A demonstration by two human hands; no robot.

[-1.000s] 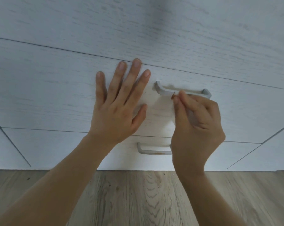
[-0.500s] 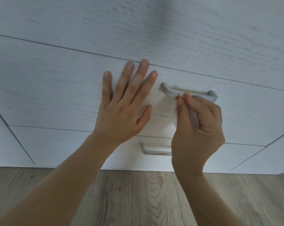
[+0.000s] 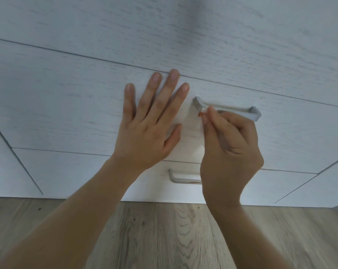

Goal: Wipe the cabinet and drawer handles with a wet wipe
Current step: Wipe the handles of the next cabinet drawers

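Since the earlier frame the right hand (image 3: 230,152) has slid to the upper handle's (image 3: 232,109) left end, pinching the wet wipe (image 3: 204,110) against it. The left hand (image 3: 150,129) presses flat, fingers spread, on the drawer front (image 3: 67,103). Wiping is under way, and the next move likely calls for a stroke along the bar.

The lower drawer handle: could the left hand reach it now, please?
Probably yes: the left hand lies flat, free, just above; the lower drawer handle has its left end bare, the right hand hiding the rest.
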